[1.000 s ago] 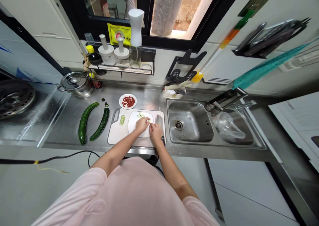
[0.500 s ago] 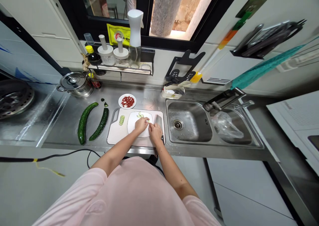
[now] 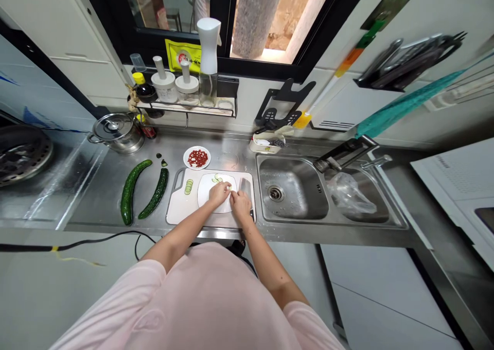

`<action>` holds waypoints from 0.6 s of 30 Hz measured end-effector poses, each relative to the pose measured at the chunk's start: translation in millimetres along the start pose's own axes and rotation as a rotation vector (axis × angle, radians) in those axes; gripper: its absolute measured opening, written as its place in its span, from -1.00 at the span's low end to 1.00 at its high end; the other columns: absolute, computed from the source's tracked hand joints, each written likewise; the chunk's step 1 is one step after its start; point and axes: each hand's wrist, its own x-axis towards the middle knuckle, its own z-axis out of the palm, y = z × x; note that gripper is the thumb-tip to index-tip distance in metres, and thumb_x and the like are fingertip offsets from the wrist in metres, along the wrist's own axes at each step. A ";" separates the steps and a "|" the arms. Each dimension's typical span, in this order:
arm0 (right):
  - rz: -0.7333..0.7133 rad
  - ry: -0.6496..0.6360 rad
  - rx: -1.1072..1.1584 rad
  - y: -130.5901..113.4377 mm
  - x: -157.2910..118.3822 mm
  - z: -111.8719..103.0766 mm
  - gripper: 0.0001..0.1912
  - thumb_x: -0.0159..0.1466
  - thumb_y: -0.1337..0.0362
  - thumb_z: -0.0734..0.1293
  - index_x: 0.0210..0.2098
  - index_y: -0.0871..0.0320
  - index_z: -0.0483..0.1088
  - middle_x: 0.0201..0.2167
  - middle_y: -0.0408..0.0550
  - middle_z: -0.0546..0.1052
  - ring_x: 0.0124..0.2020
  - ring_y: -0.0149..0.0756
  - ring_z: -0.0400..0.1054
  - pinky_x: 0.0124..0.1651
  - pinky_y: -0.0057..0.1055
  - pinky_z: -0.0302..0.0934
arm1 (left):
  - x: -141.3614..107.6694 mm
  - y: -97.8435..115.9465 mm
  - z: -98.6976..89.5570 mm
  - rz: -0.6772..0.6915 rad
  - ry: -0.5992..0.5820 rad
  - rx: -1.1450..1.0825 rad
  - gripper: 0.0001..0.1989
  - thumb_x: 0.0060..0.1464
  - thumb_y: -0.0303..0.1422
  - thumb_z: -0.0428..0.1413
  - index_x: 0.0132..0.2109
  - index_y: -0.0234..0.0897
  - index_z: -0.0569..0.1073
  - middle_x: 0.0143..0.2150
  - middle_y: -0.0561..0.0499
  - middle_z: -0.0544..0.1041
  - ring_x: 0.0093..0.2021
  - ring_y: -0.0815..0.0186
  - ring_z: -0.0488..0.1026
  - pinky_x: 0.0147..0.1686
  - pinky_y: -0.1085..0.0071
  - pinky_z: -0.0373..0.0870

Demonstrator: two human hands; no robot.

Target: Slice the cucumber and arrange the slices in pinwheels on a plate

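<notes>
My left hand (image 3: 219,194) and my right hand (image 3: 241,205) meet over a white plate (image 3: 205,188), fingertips pinched together around a small pale cucumber slice (image 3: 230,188) that is mostly hidden. Several cucumber slices (image 3: 218,178) lie at the plate's far side. The plate rests on a light cutting board (image 3: 181,211). On the board's left is a short row of overlapping cucumber slices (image 3: 188,187). A knife (image 3: 244,186) lies along its right side, partly under my right hand.
Left of the board lie a whole cucumber (image 3: 131,193) and a cut cucumber (image 3: 156,195) with end pieces beyond it. Behind the board stands a small plate of chopped red pieces (image 3: 197,158). A double sink (image 3: 293,185) is at the right, a lidded pot (image 3: 118,133) at the back left.
My hands stay in nearly the same place over the plate, with only slight finger movement at the slice. The view has shifted very slightly.
</notes>
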 end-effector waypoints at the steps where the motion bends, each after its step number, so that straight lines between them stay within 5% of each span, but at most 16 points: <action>1: -0.006 -0.002 -0.005 0.1 0.2 -0.4 -0.67 0.37 0.17 0.08 -0.08 0.05 0.43 -0.20 0.04 0.42 -0.15 -0.20 0.22 -0.17 -0.37 0.04 | -0.1 0.6 -0.7 -0.005 -0.005 0.002 -0.74 0.10 -0.35 0.05 -0.04 -0.10 0.45 -0.20 0.04 0.48 -0.16 0.33 0.40 -0.17 0.46 0.27; 18: -0.009 -0.016 0.002 -1.0 -1.1 -4.6 -0.68 0.37 0.18 0.10 -0.08 0.07 0.42 -0.21 0.03 0.39 -0.15 -0.23 0.20 -0.19 -0.40 0.05 | -2.2 2.7 -3.2 -0.013 -0.008 -0.015 -0.75 0.11 -0.34 0.06 -0.04 -0.10 0.45 -0.21 0.04 0.47 -0.16 0.34 0.39 -0.18 0.47 0.27</action>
